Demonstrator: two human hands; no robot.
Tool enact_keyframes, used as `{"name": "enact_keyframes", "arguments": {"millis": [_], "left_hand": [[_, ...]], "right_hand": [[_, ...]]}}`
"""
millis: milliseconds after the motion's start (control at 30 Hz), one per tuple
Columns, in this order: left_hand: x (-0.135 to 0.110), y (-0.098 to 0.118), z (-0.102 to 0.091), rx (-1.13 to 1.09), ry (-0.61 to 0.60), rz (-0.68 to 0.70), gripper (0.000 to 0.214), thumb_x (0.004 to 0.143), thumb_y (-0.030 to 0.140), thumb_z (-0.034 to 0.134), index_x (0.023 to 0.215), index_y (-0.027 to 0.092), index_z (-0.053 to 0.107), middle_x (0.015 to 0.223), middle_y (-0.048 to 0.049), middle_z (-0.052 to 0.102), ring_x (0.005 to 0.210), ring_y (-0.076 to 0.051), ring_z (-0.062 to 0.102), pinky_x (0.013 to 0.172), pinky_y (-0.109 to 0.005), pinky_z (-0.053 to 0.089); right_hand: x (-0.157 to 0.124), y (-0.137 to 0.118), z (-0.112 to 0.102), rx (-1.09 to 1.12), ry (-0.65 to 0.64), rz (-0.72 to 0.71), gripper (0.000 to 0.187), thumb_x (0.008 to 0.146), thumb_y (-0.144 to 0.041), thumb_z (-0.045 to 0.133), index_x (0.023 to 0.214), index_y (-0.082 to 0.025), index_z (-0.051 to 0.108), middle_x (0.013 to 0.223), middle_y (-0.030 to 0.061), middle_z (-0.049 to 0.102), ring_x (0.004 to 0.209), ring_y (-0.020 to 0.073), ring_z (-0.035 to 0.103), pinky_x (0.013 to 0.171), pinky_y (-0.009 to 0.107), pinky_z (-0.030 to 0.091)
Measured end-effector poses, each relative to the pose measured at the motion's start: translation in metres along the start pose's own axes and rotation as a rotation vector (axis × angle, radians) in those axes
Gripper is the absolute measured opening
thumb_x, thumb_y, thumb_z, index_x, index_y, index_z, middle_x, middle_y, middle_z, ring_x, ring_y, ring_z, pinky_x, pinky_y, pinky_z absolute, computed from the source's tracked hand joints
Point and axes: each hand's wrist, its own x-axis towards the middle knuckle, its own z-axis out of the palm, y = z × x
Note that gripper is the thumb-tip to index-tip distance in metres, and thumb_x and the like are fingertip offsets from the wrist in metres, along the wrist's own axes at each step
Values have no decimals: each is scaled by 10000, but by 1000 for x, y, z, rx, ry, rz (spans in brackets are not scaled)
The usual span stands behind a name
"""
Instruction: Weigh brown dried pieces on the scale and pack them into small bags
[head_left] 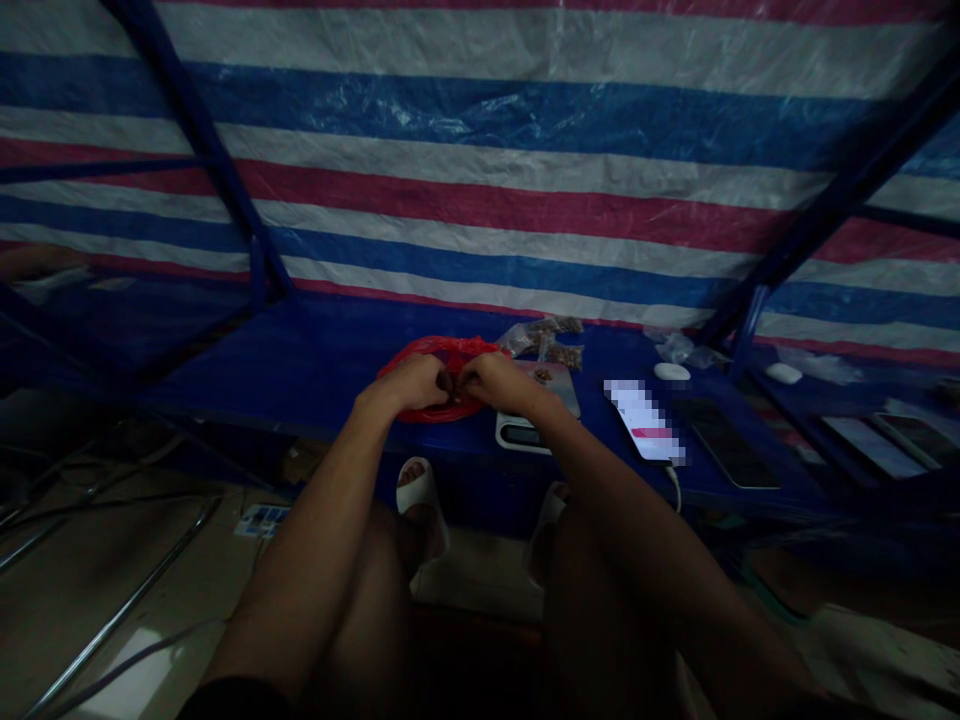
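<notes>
A red plastic bag point(409, 410) lies on the blue table, its mouth spread around dark contents. Over it, my left hand point(421, 382) and my right hand point(491, 380) meet with curled fingers pinched close together. What sits between the fingertips is too dark and small to make out. Just right of the bag stands a white kitchen scale point(517, 434) with a metal top, partly covered by my right forearm. A small heap of brown pieces point(543, 376) rests on the scale. Behind it lie small clear bags of brown pieces point(562, 354).
To the right are a lit phone point(641, 420) with a white cable, a dark phone point(727, 440), a white earbud case point(672, 371) and crumpled clear bags point(679, 347). Blue metal posts point(217, 170) and a striped sheet point(510, 210) rise behind the table.
</notes>
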Motion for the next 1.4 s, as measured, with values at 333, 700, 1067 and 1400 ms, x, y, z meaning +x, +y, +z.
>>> {"name": "enact_keyframes", "arguments": {"millis": [333, 700, 1067, 1400], "left_hand": [[-1, 11, -5, -117, 164, 147, 170, 792, 170, 673, 911, 171, 794, 878, -47, 806, 754, -180, 711, 660, -268, 492], [14, 42, 7, -342, 170, 272, 146, 848, 233, 668, 950, 175, 755, 927, -36, 797, 841, -179, 734, 754, -254, 542], [23, 73, 8, -376, 179, 348, 125, 856, 169, 668, 945, 138, 750, 926, -69, 784, 860, -190, 732, 789, -284, 551], [36, 82, 12, -411, 200, 348, 184, 879, 187, 689, 1031, 134, 778, 986, -74, 804, 876, -188, 741, 821, -285, 574]], "right_hand": [[-39, 10, -36, 79, 314, 8, 264, 867, -86, 637, 1018, -167, 838, 1044, 87, 824, 927, 213, 745, 887, 313, 551], [-84, 48, -67, -51, 371, 177, 208, 898, -117, 663, 993, -163, 842, 1010, 94, 832, 931, 245, 768, 863, 339, 567], [-87, 46, -75, -93, 169, 142, 300, 889, -34, 611, 1012, -179, 843, 1032, 86, 836, 981, 236, 770, 881, 305, 541], [-77, 51, -63, 91, 389, 156, 233, 830, -83, 695, 1029, -144, 800, 961, 81, 815, 876, 205, 753, 793, 282, 554]]}}
